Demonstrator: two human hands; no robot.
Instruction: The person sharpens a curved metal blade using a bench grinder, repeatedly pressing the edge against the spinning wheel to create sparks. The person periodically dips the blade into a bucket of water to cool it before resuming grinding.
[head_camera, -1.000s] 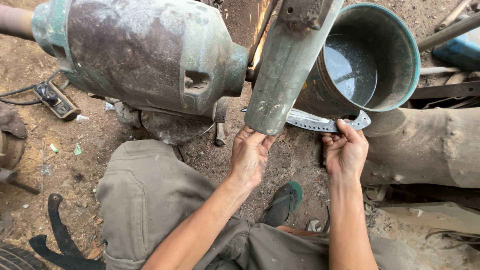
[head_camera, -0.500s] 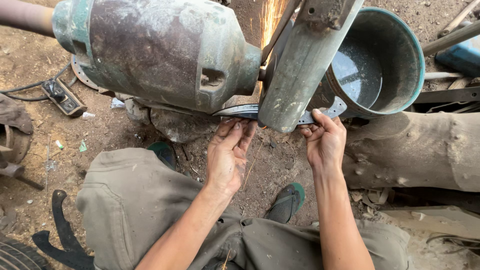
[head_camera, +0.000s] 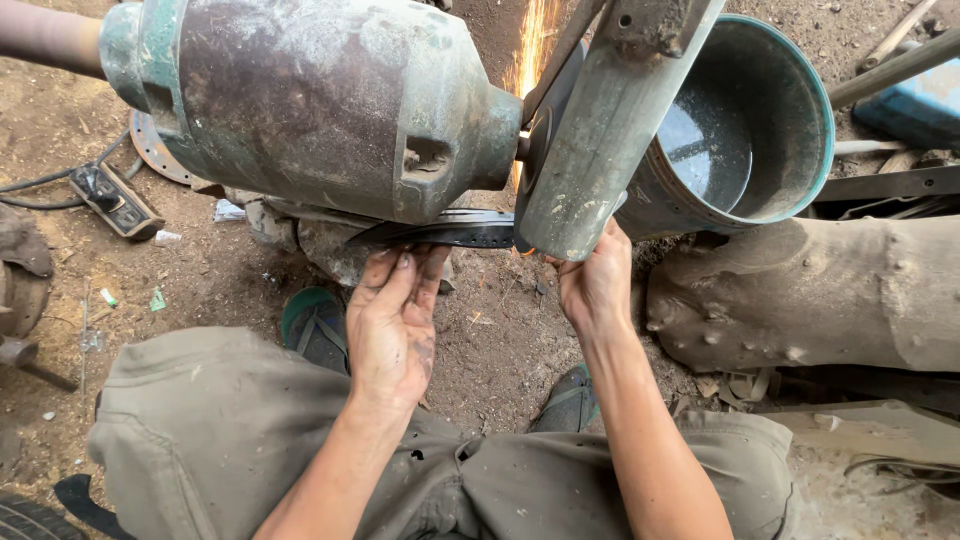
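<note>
1. Nearest are the person's knees in dusty olive trousers (head_camera: 230, 430), with two green sandals (head_camera: 315, 325) on the dirt ground (head_camera: 500, 340) between them
2. The left hand (head_camera: 392, 320) is stretched forward with the fingers nearly flat and only a little curled; the fingertips press under the dark blade (head_camera: 440, 230)
3. The blade is a long, thin, curved strip of dark metal with a pointed left end; it lies across the scene, just beyond both hands
4. The right hand (head_camera: 595, 285) is closed on the right part of the blade, which is hidden there behind the green guard (head_camera: 600, 150)
5. Above the blade stands the big rusty green grinder motor (head_camera: 310, 100); orange sparks (head_camera: 535, 40) fly up at the wheel
6. Far right is a green metal bucket (head_camera: 800, 110) on a log (head_camera: 820, 300)
</note>
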